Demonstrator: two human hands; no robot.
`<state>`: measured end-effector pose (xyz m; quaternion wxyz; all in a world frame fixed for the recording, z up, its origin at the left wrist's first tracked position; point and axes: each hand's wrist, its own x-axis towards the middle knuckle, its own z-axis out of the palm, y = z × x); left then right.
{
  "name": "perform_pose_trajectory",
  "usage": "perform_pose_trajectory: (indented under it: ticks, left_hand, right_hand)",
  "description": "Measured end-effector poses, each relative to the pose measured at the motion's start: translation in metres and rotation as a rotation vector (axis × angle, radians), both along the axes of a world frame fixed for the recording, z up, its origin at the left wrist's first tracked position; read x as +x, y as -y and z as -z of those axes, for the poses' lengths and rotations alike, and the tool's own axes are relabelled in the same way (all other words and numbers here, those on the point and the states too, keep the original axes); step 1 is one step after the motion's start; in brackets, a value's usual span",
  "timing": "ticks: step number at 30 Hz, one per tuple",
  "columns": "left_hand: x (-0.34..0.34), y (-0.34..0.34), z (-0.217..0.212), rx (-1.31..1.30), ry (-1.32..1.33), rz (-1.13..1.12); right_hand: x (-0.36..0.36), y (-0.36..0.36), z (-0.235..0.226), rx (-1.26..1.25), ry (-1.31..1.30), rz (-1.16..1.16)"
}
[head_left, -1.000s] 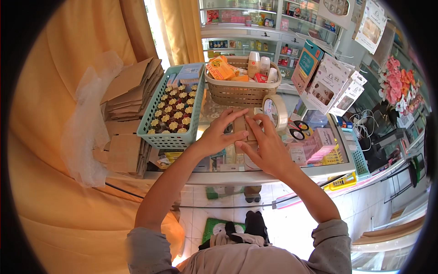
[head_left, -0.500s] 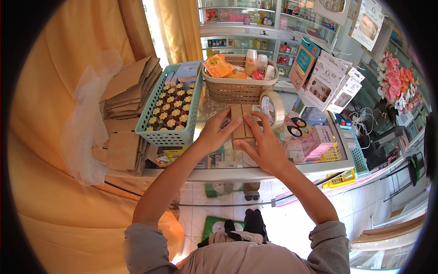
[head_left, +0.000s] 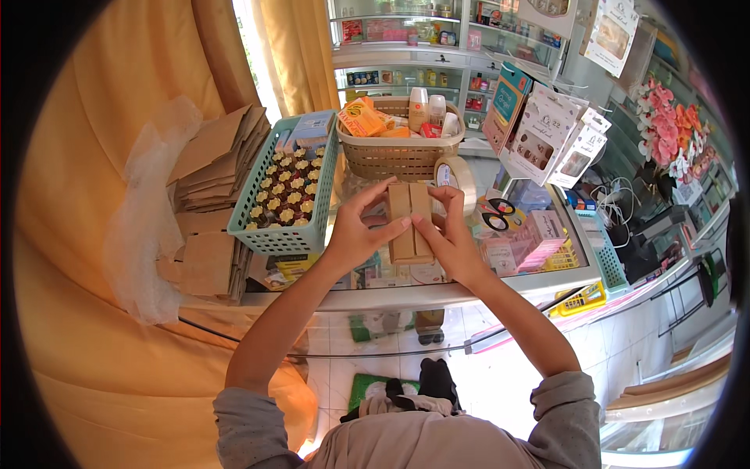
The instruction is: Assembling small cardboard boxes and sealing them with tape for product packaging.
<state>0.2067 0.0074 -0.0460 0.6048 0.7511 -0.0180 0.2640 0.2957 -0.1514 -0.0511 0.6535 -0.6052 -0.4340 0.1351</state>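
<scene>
A small brown cardboard box is between my hands above the glass counter, its two top flaps meeting along a middle seam. My left hand grips its left side, the thumb lying on the top near the seam. On the opposite side my right hand holds it, thumb also on the top by the seam. A roll of tape stands on edge just beyond my right hand. Scissors with black-and-yellow handles lie on the counter to the right.
Left of my hands stands a green basket of small gold-capped bottles, beside flattened cardboard and bubble wrap. A beige basket of toiletries is behind. Boxed goods stand at right; the counter's metal edge runs nearest me.
The box has turned slightly, showing more of its top. My right fingers have moved from across its top to its far right side, while both thumbs now meet near the seam.
</scene>
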Motion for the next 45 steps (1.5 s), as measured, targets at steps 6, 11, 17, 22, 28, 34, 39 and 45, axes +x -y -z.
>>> perform_pose_trajectory:
  ticks: [6,11,17,22,28,34,39,45]
  left_hand:
    - [0.002,-0.003,0.002,-0.005,0.048,0.029]
    - [0.003,-0.007,0.005,-0.165,-0.088,0.061]
    - [0.004,-0.010,0.002,-0.277,-0.194,0.165]
    - [0.001,-0.009,0.001,-0.245,-0.159,0.146]
    - [0.003,-0.011,0.006,-0.148,-0.155,0.084]
    - [0.001,-0.009,0.001,-0.150,-0.130,0.138]
    - [-0.002,-0.014,0.000,-0.169,-0.139,0.142]
    - [-0.012,0.002,-0.022,-0.131,-0.188,0.121]
  right_hand:
    - [0.008,-0.003,0.001,0.000,-0.228,-0.119]
    - [0.005,-0.002,-0.001,0.044,-0.172,-0.128]
    - [0.003,0.001,0.001,0.055,-0.131,-0.121]
    - [0.006,0.003,0.002,0.031,-0.202,-0.149]
    - [0.010,0.006,0.002,-0.010,-0.274,-0.176]
    - [0.011,0.006,0.003,-0.006,-0.263,-0.211]
    - [0.011,0.001,0.004,0.017,-0.231,-0.230]
    - [-0.001,0.018,-0.011,0.034,-0.208,-0.192]
